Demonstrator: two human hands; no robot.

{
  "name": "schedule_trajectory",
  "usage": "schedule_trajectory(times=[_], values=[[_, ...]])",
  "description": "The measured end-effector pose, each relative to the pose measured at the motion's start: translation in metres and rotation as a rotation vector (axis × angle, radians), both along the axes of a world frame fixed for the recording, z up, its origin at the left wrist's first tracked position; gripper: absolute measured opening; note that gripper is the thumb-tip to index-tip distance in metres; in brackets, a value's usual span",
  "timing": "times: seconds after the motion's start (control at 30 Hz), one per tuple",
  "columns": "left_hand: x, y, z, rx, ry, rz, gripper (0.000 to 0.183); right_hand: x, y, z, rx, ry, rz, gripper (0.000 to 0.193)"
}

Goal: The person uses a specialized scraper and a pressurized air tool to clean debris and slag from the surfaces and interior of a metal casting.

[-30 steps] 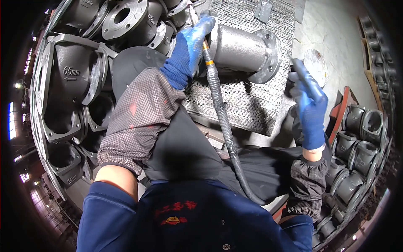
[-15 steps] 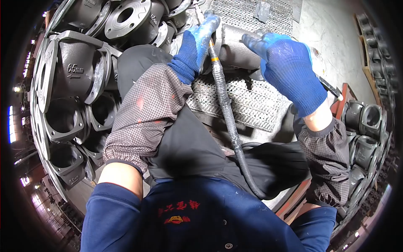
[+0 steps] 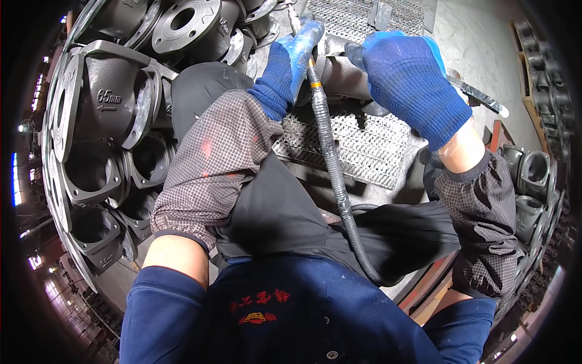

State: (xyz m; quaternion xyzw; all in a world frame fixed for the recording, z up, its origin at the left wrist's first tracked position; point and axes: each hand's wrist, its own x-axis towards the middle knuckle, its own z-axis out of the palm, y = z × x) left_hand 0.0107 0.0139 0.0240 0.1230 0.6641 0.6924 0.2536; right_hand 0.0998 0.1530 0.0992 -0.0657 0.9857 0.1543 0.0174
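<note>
My left hand [image 3: 303,48], in a blue glove, is closed around a slim hand tool with a silver front end [image 3: 293,17]. From its lower end a grey ribbed hose [image 3: 330,158] with an orange band runs down over my lap. My right hand [image 3: 403,79], gloved in blue too, is closed on a dark, narrow bar [image 3: 479,96] with a pale end that sticks out to the right. The rest of the bar is hidden by the glove. Between the hands, partly covered, a grey cast-metal valve body [image 3: 344,77] lies on its side.
Perforated metal mats [image 3: 364,151] lie under and beyond the casting. Several flanged castings [image 3: 112,91] are stacked closely on my left. More castings [image 3: 530,167] stand at the right, by a red metal frame [image 3: 498,134].
My right hand has lifted slightly and turned, and the bar in it has swung upward and outward. My left hand has shifted a little right with the hose tool.
</note>
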Motion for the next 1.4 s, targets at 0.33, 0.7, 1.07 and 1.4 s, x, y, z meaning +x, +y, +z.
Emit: schedule_trajectory(times=[0.33,0.7,1.07,1.4], values=[[-0.007,0.002,-0.023,0.131,0.027,0.073,0.034,-0.008,-0.004,0.005,0.045,-0.03,0.044,0.027],[-0.011,0.001,-0.033,0.138,0.135,0.047,0.036,-0.011,-0.004,0.011,0.008,-0.03,0.078,0.021],[-0.009,-0.006,-0.012,0.115,-0.138,0.03,0.038,-0.006,0.017,0.013,-0.273,0.085,0.179,0.017],[0.005,-0.005,0.007,0.045,0.007,0.042,0.042,-0.016,-0.02,-0.074,-0.911,0.327,-0.7,0.074]])
